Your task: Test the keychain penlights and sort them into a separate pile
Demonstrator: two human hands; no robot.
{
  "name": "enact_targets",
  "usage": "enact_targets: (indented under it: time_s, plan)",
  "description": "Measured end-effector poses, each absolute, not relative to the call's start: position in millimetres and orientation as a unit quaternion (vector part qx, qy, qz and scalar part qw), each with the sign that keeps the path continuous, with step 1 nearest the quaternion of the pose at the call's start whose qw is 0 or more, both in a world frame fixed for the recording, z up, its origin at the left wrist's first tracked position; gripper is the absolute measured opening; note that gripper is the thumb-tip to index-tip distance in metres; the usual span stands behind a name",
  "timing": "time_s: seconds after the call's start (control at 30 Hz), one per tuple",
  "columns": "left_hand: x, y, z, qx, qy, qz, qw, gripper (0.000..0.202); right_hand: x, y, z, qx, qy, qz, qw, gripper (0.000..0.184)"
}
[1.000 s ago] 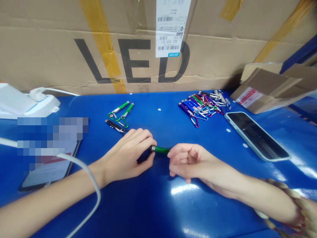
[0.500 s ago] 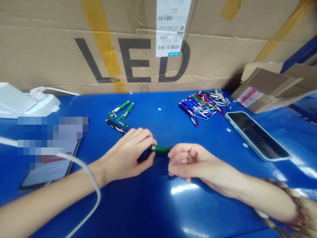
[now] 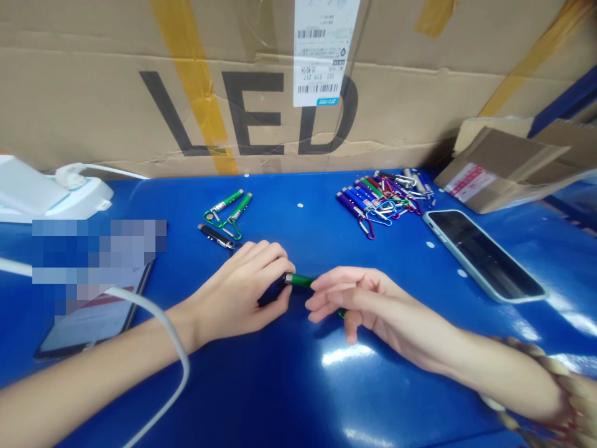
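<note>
A small green keychain flashlight lies level between my two hands. My left hand is closed, its thumb and fingers pinching the silver and black end on the left. My right hand has its fingers stretched out and apart over the other end, hiding it; whether they touch it I cannot tell. A bit of green carabiner clip shows below those fingers. Just beyond my left hand lie a black keychain flashlight and two green keychain flashlights with green clips.
Several blue, purple and other keychain flashlights lie piled at the back right. A phone and an opened carton are on the right. Left are another phone, a power strip and a white cable. A large carton stands behind.
My right hand's fingers have straightened and spread, reaching slightly left over the green flashlight, and a bit of its clip now shows. My left hand has stayed in place.
</note>
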State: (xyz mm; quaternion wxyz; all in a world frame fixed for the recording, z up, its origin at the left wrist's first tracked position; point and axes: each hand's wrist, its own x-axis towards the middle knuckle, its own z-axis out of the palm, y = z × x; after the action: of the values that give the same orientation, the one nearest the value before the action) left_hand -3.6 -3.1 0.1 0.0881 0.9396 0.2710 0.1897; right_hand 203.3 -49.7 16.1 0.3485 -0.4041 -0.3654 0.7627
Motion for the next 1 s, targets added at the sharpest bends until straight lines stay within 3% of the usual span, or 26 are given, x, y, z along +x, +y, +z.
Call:
enact_targets:
  time_s: [0.43, 1.0]
  plan:
    - [-3.6, -3.3, -0.7, 0.939, 0.270, 0.197, 0.082, 0.011, 203.5, -52.2, 14.8, -0.426, -0.397, 0.743, 0.330, 0.026]
    - [-3.2, -3.9, -0.6, 0.939, 0.266, 0.208, 0.063, 0.014, 203.3, -50.8, 13.6, -0.439, -0.378, 0.745, 0.331, 0.030]
